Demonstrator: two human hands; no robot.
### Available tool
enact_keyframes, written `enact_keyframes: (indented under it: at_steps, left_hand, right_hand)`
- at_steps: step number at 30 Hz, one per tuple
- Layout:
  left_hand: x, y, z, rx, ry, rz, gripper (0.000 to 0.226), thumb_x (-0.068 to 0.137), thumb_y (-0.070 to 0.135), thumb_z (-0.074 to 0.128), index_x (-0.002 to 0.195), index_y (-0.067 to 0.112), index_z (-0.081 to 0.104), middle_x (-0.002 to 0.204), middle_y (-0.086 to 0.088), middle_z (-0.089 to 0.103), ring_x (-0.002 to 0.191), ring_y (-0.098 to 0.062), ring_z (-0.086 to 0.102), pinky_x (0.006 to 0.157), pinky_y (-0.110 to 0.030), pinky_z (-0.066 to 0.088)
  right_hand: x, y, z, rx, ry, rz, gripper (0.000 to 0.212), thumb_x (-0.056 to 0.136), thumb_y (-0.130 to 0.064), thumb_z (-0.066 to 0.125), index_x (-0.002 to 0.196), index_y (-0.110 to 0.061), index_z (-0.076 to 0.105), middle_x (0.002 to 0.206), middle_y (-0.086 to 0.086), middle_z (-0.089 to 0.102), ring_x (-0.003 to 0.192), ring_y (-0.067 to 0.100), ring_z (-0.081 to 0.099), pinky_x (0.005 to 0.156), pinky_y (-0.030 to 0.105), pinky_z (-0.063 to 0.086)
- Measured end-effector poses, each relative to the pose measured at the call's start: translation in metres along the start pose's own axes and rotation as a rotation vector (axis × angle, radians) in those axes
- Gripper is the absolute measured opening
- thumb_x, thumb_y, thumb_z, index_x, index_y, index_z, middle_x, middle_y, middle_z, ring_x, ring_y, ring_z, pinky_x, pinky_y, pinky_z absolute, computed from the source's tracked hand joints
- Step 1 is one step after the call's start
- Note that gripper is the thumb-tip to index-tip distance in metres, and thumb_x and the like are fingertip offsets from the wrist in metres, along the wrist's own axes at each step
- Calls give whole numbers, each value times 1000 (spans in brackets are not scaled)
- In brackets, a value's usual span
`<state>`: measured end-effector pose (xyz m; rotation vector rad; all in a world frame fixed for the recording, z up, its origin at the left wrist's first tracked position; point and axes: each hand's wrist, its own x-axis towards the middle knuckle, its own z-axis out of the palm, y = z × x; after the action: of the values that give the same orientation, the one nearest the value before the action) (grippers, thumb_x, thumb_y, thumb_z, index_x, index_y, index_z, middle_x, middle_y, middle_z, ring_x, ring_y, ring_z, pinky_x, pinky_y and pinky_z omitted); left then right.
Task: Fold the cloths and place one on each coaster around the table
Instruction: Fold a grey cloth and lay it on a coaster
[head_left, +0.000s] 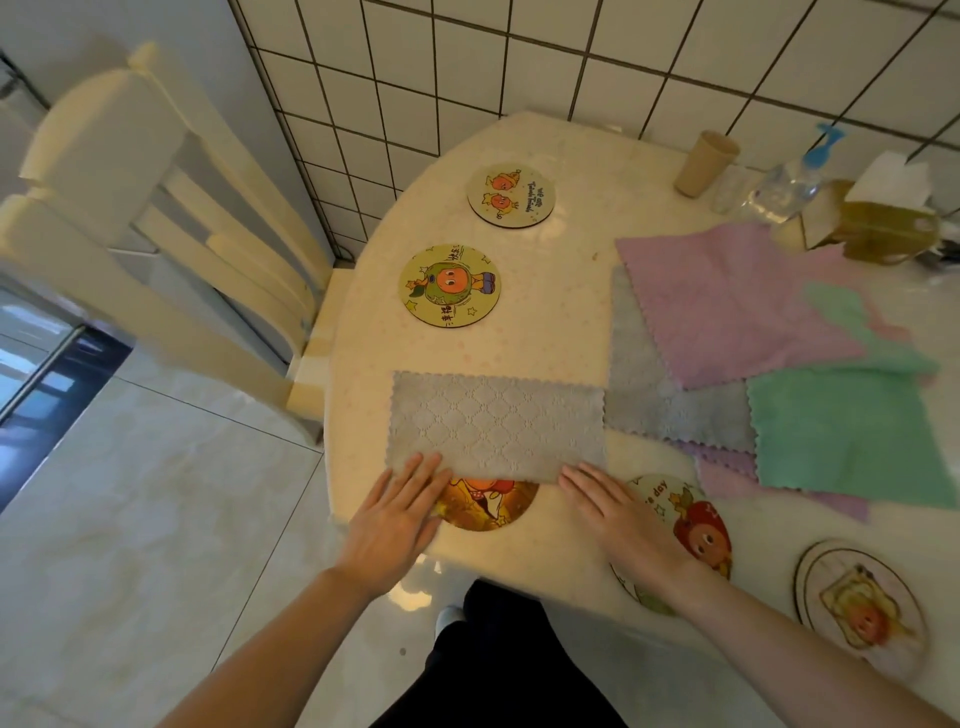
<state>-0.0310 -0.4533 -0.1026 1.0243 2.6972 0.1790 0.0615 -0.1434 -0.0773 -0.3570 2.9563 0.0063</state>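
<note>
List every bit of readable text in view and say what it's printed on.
"day": on the coaster under the right hand; the letters before it are hidden.
Green-character coaster: Chinese characters along the rim, too blurred to read.
Far coaster: cursive lettering, too small and upside down to read.
Nothing else carries legible text.

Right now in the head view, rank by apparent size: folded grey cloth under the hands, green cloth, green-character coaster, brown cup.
1-2. Folded grey cloth and green cloth: similar area; the green one runs off frame, so no ranking.
3. Green-character coaster.
4. Brown cup, smallest, though farthest from the camera.
</note>
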Motion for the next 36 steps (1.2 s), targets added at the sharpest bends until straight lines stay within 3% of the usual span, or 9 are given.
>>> enact_keyframes:
  at_steps: [3, 8, 12, 17, 23, 28, 32, 34, 36]
  left_hand:
    - [-6, -2, -4, -35, -4, -60, 56, 100, 47, 27, 152, 27, 18, 158, 4, 17, 145, -17, 15, 115, -39, 23]
    - [4, 19, -13, -3, 17, -174, 54, 95, 43, 28, 137, 17, 51, 145, -4, 46, 133, -24, 44, 107, -43, 33]
    - [17, 44, -23, 42, 19, -292, 53, 90, 40, 30, 118, 11, 65, 129, -10, 61, 121, -30, 57, 103, -44, 40]
    - [40, 87, -20, -30, 41, -230, 55, 90, 37, 32, 132, 12, 54, 141, -8, 51, 132, -30, 45, 105, -46, 41]
    - [72, 138, -13, -87, 63, -202, 57, 96, 38, 38, 147, 15, 33, 152, -6, 35, 140, -27, 32, 111, -45, 35]
    - [90, 161, -7, -87, -18, -329, 57, 92, 42, 32, 140, 15, 46, 145, -10, 47, 133, -37, 41, 104, -51, 40]
    - [94, 165, 1, -71, -5, -351, 55, 93, 42, 32, 138, 17, 49, 144, -8, 47, 135, -38, 37, 108, -52, 28]
    - [93, 164, 1, -133, -3, -354, 57, 95, 46, 28, 143, 20, 42, 149, -7, 39, 140, -36, 28, 113, -51, 19]
    - [91, 162, -2, -212, 8, -355, 63, 94, 52, 16, 148, 24, 30, 156, -2, 25, 145, -31, 13, 119, -48, 12]
  right_hand:
    - [5, 0, -2, 21, -37, 1, 84, 50, 12, 75, 129, -3, 53, 135, 10, 54, 127, 26, 36, 97, 39, 45]
    - [24, 3, -17, 15, -96, -45, 69, 50, 0, 82, 115, -7, 59, 119, 8, 60, 109, 27, 56, 78, 38, 54]
    - [34, 10, -22, -48, -69, -134, 50, 61, -3, 71, 109, -8, 60, 112, 8, 61, 98, 27, 60, 72, 36, 53]
    - [38, 25, -30, -3, -44, -253, 45, 60, 1, 72, 103, -9, 61, 107, 8, 61, 94, 26, 59, 72, 34, 52]
    - [35, 50, -45, 84, 101, -499, 23, 84, -5, 57, 105, -11, 60, 102, 5, 59, 94, 21, 54, 79, 29, 49]
    - [36, 78, -58, 158, 61, -733, 37, 79, 1, 63, 115, -8, 60, 109, 6, 62, 99, 20, 57, 84, 28, 51]
    - [78, 99, -65, 142, 50, -659, 54, 78, 9, 49, 128, -9, 52, 126, 13, 59, 115, 27, 57, 92, 38, 51]
    - [107, 108, -68, 40, -15, -638, 64, 83, 8, 34, 143, -14, 37, 147, 10, 41, 135, 27, 39, 103, 40, 41]
    - [131, 114, -65, -86, -130, -710, 66, 92, 3, 38, 150, -22, 19, 157, 2, 21, 144, 23, 19, 110, 40, 30]
